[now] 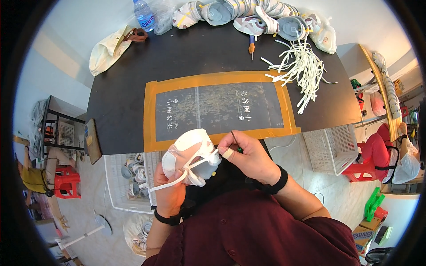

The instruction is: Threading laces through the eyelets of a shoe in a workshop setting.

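My left hand (pixel 171 188) grips a small white and grey shoe (pixel 191 155) from below, near the table's front edge. A white lace strap (pixel 171 181) hangs from the shoe across that hand. My right hand (pixel 248 155) pinches a thin dark hooked tool with a green handle (pixel 235 141) right beside the shoe's opening, with one fingertip taped. Both wrists wear black bands.
A black table (pixel 128 88) carries an orange-taped mat (pixel 217 111), a bundle of white straps (pixel 301 66), a screwdriver (pixel 251 44), a row of finished shoes (pixel 248 13), a cream bag (pixel 108 48) and a bottle (pixel 143 13). White baskets (pixel 333 148) stand below; another person (pixel 395 155) sits at right.
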{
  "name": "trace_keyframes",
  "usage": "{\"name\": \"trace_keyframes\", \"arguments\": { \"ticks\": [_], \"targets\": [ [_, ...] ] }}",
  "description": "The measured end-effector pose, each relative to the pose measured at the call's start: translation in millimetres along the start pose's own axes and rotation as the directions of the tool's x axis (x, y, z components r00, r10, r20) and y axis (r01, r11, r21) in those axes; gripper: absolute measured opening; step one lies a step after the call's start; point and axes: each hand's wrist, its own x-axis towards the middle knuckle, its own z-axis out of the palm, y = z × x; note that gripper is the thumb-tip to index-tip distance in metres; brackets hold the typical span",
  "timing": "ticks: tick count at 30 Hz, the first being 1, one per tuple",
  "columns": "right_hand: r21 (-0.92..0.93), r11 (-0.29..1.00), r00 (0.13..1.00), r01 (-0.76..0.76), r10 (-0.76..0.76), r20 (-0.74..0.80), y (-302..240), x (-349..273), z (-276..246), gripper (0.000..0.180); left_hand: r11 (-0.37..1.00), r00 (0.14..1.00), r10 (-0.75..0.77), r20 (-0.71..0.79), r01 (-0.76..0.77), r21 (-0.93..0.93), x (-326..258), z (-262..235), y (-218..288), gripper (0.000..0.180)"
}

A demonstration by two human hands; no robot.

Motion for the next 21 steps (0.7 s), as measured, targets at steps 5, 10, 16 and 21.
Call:
{"name": "trace_keyframes", "arguments": {
  "ticks": [5, 10, 16, 21],
  "targets": [
    [0.111, 0.993, 0.999, -0.029, 0.031, -0.013, 5, 1, 1, 0.007, 1.000, 1.000, 0.006, -0.003, -0.006, 0.006, -1, 5, 0, 0.034],
    [0.222, 0.968, 0.993, -0.113, 0.115, 0.006, 2, 2, 0, 0.010, 1.000, 0.999, -0.024, -0.040, 0.024, 0.001, -2, 3, -3, 0.033],
    [0.314, 0.944, 0.985, -0.101, 0.140, -0.105, 11, 3, -11, 0.011, 0.999, 0.997, -0.036, -0.064, 0.034, -0.028, 1, 12, 0, 0.037],
    [0.474, 0.880, 0.953, 0.001, 0.143, -0.268, 3, -4, -34, 0.011, 0.981, 0.979, -0.178, -0.100, 0.168, -0.101, 3, 1, 4, 0.053]
  ]
}}
